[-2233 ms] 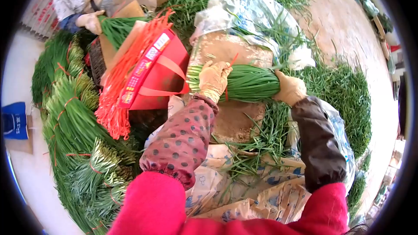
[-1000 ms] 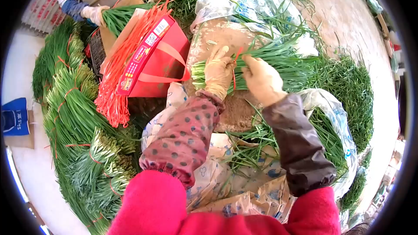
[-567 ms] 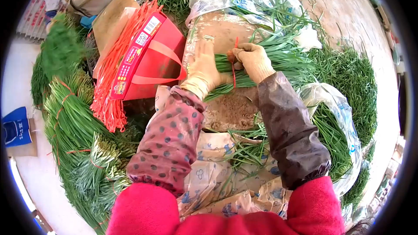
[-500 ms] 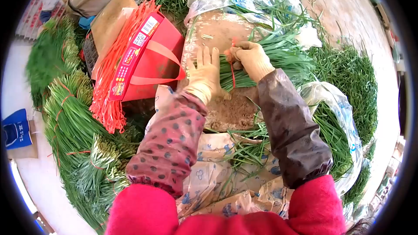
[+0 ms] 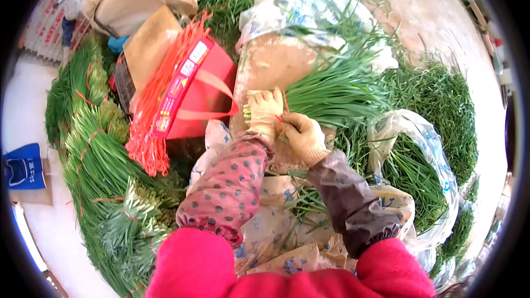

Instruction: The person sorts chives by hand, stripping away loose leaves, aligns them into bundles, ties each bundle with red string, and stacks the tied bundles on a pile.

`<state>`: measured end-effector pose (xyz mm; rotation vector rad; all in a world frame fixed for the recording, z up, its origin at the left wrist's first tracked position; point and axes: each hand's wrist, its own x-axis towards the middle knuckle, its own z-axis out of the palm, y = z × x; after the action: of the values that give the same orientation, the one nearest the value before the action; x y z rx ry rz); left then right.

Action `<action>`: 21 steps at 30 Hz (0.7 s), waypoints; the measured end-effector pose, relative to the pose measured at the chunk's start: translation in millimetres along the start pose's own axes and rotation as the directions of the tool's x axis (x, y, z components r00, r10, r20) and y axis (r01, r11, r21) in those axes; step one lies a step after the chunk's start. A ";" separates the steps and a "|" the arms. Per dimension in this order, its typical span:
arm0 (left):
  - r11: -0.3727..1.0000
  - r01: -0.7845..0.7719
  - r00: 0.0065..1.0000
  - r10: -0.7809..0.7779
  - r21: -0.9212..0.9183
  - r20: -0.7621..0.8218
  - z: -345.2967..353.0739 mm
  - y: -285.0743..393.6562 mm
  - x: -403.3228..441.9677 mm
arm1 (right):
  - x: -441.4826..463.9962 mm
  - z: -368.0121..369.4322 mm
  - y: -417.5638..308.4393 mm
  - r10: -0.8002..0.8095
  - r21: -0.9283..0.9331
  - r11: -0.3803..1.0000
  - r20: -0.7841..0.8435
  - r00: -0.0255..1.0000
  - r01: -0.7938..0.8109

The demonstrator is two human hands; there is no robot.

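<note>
One bunch (image 5: 338, 89), leaves (image 5: 353, 91) toward two o'clock: left hand (image 5: 265, 110) grips stems (image 5: 247, 111), right hand (image 5: 303, 134) pinches tie (image 5: 285, 102). Likely tying; next move needs firm tension.

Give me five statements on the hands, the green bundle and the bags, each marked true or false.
1. The left hand is on the stem end of the green bundle. True.
2. The right hand has its fingers at the red tie. True.
3. The red bag stands right of the bundle in the view. False: it is left of it.
4. Both sleeve covers are dotted. False: the right sleeve cover is plain and dark.
5. A blue bag shows at the far left. True.
</note>
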<state>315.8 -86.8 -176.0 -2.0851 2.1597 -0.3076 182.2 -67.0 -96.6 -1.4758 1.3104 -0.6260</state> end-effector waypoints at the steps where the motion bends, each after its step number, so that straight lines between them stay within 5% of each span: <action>1: 0.998 -0.028 1.000 0.028 -0.050 0.003 -9.4 -2.3 4.4 | 13.3 -6.4 -16.5 -0.024 -0.014 1.000 0.029 0.999 0.025; 5: 0.998 -0.059 0.995 0.058 -0.006 -0.076 -31.9 10.2 -10.2 | 30.0 -7.2 -45.1 0.022 0.031 0.999 -0.095 0.995 -0.019; 6: 0.996 -0.050 0.987 0.060 -0.069 0.146 -40.7 18.0 -10.0 | 30.4 -10.9 -60.2 0.085 0.109 0.991 -0.100 0.991 -0.074; 10: 0.969 0.033 0.985 0.010 -0.246 0.172 -38.1 18.4 -7.9 | 32.4 -12.7 -47.7 0.127 0.184 0.977 -0.106 0.986 -0.106; 13: 0.964 0.046 0.990 -0.008 -0.261 0.142 -26.0 20.9 -0.7 | 12.9 -13.5 -22.7 0.154 0.087 0.985 -0.088 0.984 -0.147; 15: 0.997 -0.025 0.999 0.022 -0.067 -0.046 7.7 24.1 -5.1 | -18.7 -6.7 7.1 -0.053 -0.124 0.991 -0.052 0.997 0.046; 17: 0.996 -0.076 0.997 0.075 0.042 0.013 -9.6 26.5 -8.3 | -36.9 -4.1 36.1 0.139 -0.010 0.990 -0.038 0.990 -0.140; 18: 0.999 -0.054 0.997 0.053 0.004 0.063 -13.1 26.8 -8.1 | -33.8 -1.0 31.9 -0.032 -0.196 0.981 -0.084 0.996 0.015; 19: 0.999 -0.031 0.993 0.034 -0.031 0.110 -17.1 25.4 -2.9 | -28.2 -3.5 26.6 0.029 -0.300 0.954 0.011 1.000 -0.024; 21: 0.999 -0.023 0.986 0.027 -0.030 0.163 -24.5 22.5 0.1 | -27.4 -7.4 27.1 0.068 -0.211 0.976 0.021 0.997 -0.062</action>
<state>288.3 -84.7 -157.4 -2.0184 2.1043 -0.1007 157.3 -40.9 -112.2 -1.5982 1.4311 -0.4328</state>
